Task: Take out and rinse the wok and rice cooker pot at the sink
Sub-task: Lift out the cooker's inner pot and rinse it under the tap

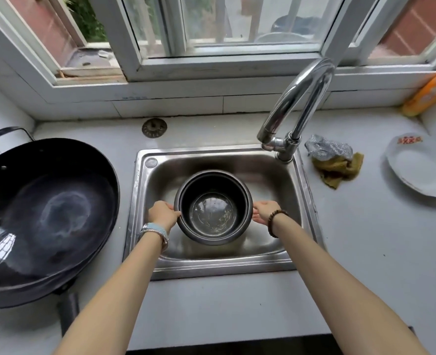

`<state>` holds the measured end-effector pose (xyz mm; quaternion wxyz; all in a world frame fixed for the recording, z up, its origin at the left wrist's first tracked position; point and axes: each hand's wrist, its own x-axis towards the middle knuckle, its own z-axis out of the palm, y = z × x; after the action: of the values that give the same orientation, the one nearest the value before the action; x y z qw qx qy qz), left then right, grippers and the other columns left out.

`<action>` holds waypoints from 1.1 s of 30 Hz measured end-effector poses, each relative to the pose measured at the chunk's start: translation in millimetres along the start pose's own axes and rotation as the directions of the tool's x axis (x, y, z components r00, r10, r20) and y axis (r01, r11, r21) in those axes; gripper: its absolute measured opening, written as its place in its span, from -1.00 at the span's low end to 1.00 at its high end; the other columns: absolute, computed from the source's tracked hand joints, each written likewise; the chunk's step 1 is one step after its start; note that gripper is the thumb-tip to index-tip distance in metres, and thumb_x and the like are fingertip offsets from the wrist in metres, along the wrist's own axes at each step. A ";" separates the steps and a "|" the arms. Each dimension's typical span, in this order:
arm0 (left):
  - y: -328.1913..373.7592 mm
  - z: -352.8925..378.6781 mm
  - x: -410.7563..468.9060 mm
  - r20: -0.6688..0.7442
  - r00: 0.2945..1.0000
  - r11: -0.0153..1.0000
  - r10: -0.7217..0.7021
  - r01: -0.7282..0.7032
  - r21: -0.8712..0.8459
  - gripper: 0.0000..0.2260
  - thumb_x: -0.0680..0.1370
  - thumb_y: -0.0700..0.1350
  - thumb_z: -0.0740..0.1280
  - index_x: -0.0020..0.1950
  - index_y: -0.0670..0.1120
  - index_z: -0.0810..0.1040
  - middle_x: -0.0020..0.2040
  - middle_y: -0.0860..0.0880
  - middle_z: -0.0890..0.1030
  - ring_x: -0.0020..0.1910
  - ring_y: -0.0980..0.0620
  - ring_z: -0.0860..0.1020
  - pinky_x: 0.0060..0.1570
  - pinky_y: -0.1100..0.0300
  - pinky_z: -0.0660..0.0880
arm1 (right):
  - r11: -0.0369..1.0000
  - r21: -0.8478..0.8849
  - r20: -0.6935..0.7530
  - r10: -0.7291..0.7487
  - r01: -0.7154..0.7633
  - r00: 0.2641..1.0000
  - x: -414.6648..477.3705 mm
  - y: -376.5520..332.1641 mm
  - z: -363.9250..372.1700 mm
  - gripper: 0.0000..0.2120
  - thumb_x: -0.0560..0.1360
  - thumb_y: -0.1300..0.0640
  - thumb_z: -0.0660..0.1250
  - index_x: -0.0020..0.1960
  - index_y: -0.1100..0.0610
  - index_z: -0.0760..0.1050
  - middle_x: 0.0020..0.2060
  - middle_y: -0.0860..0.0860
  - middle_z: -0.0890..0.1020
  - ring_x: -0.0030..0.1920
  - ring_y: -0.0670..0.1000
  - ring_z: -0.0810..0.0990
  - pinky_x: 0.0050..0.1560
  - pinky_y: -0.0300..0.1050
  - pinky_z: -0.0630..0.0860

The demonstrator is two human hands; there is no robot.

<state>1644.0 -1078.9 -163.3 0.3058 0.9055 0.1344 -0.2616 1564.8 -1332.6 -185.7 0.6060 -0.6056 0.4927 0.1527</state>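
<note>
Dark pot (213, 213) in the sink (211, 268), left hand (163, 214) curled round its near-left rim, right hand (266, 211) straight-fingered against its right side.

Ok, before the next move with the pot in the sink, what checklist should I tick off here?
1. Dark round rice cooker pot sits inside the stainless steel sink: ok.
2. Left hand grips the pot's left rim: ok.
3. Right hand touches the pot's right side; whether its fingers curl round it: cannot tell.
4. Water running from the curved chrome tap: not ok, no stream visible.
5. Large black wok is out of the sink, resting on the white counter to the left: ok.
</note>
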 end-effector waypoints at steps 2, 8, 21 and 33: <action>1.6 0.6 0.2 0.000 1.000 1.000 -0.014 0.014 0.008 -0.80 0.45 -0.22 0.43 -0.35 -0.14 0.51 -0.36 -0.10 0.51 -0.30 -0.07 0.47 -0.24 0.20 0.36 | 1.000 -0.027 0.004 0.003 -0.003 1.000 2.1 0.5 0.3 -0.71 0.56 0.34 0.13 -0.31 0.16 0.36 -0.42 0.09 0.40 -0.50 -0.04 0.38 -0.50 -0.32 0.39; 4.2 3.1 -3.0 -0.016 0.998 0.998 -0.059 0.058 -0.019 -0.69 0.45 -0.26 0.38 -0.45 -0.10 0.36 -0.40 -0.09 0.45 -0.28 -0.12 0.45 -0.23 0.17 0.41 | 1.000 -0.019 0.036 0.008 -0.007 0.999 -3.7 -3.7 -2.8 -0.77 0.55 0.37 0.12 -0.25 0.17 0.34 -0.40 0.10 0.38 -0.48 -0.03 0.35 -0.56 -0.35 0.34; 36.3 -33.2 -87.8 -0.236 0.849 0.864 0.473 -0.499 -0.061 -0.59 0.59 -0.18 0.28 0.44 -0.16 0.36 0.38 -0.11 0.42 0.37 -0.06 0.38 0.40 0.03 0.30 | 0.840 -0.020 -0.114 -0.541 0.543 0.833 -90.5 -48.5 -60.1 -0.74 0.59 0.16 0.23 0.25 0.12 0.52 0.10 0.01 0.59 0.15 -0.01 0.55 0.26 -0.07 0.46; 54.0 -53.7 -132.8 -0.302 0.557 0.629 0.773 -0.732 0.261 -0.57 0.54 -0.19 0.37 0.40 -0.18 0.42 0.34 -0.12 0.47 0.34 -0.08 0.40 0.38 0.12 0.25 | 0.479 -0.256 -0.015 -0.870 0.840 0.492 -124.4 -73.4 -77.3 -0.61 0.52 0.21 0.31 0.34 0.07 0.43 0.21 -0.10 0.46 0.28 -0.03 0.45 0.36 -0.12 0.35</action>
<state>1576.9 -1098.4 -27.1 0.3071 0.9227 -0.2219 0.0716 1532.1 -1365.8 -28.6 0.4952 -0.8409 0.1470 -0.1616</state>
